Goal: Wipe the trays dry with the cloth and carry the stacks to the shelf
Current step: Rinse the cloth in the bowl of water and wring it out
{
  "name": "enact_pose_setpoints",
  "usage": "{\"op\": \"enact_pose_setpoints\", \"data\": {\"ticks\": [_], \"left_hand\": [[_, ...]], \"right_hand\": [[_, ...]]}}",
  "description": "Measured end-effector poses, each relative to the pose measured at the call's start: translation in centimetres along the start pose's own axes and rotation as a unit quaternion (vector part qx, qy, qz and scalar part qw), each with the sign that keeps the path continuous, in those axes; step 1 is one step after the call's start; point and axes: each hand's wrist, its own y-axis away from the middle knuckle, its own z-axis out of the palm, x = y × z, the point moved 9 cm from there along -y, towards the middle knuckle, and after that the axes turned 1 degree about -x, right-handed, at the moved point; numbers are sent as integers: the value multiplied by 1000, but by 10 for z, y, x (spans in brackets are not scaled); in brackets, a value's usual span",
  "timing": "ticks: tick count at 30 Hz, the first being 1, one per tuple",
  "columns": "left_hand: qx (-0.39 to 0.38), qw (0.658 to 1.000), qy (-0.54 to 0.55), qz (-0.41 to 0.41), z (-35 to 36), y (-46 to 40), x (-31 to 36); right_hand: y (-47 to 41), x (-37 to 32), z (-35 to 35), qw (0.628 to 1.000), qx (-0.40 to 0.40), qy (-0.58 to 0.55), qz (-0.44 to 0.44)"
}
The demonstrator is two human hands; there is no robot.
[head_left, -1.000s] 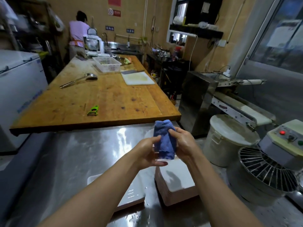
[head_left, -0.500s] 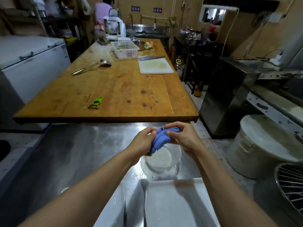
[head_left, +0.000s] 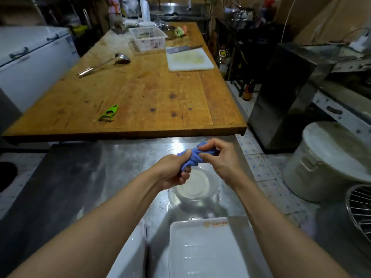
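Observation:
A blue cloth is bunched and twisted between both hands, above a clear glass bowl on the steel counter. My left hand grips its lower left end in a fist. My right hand pinches and curls round its upper right end. A white tray with water streaks lies on the counter below my forearms. A second white tray shows partly to its left, under my left forearm.
A long wooden table stands beyond the counter with a green peeler, a ladle, a white basket, and a cutting board with a cleaver. A white lidded bin and a mixer's wire guard stand right. A person stands far back.
The cloth went from hanging flat between my hands to a tight twisted bunch. The view tilted down, bringing the bowl and the trays into sight beneath my hands.

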Motion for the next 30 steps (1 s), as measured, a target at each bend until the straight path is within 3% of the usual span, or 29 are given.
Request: {"op": "enact_pose_setpoints", "data": {"ticks": [3, 5, 7, 9, 10, 13, 17, 19, 20, 22, 26, 28, 30], "left_hand": [[-23, 992, 81, -90, 5, -5, -16], [-16, 991, 83, -107, 3, -10, -20], [20, 998, 11, -56, -5, -16, -14], [65, 987, -141, 51, -13, -17, 6], [95, 959, -241, 113, -16, -13, 19], [118, 819, -487, 280, -1, 6, 44], [56, 617, -661, 424, 35, 28, 39], [69, 562, -703, 430, 35, 27, 37], [86, 562, -711, 413, 29, 22, 38], [111, 610, -692, 370, 16, 9, 42], [75, 803, -520, 280, 7, -14, 41], [60, 892, -397, 205, 2, -28, 30], [65, 951, -280, 111, -6, -40, 13]], "right_hand": [[-2, -1, 7, 996, -7, 72, -59], [-3, 6, 9, 993, -22, 100, -62], [-3, 18, 8, 995, -41, 82, -28], [-3, 36, -1, 998, -33, 2, 48], [-2, 47, -7, 993, -12, -45, 107], [9, 80, -9, 944, 5, -125, 305], [29, 91, 23, 867, -134, -132, 461], [32, 87, 36, 858, -199, -116, 459], [30, 84, 39, 868, -209, -94, 439], [16, 82, 37, 911, -159, -30, 379], [-9, 73, 22, 961, -11, 95, 260], [-16, 71, 19, 968, 8, 144, 204], [-19, 71, 18, 971, 6, 171, 165]]}}
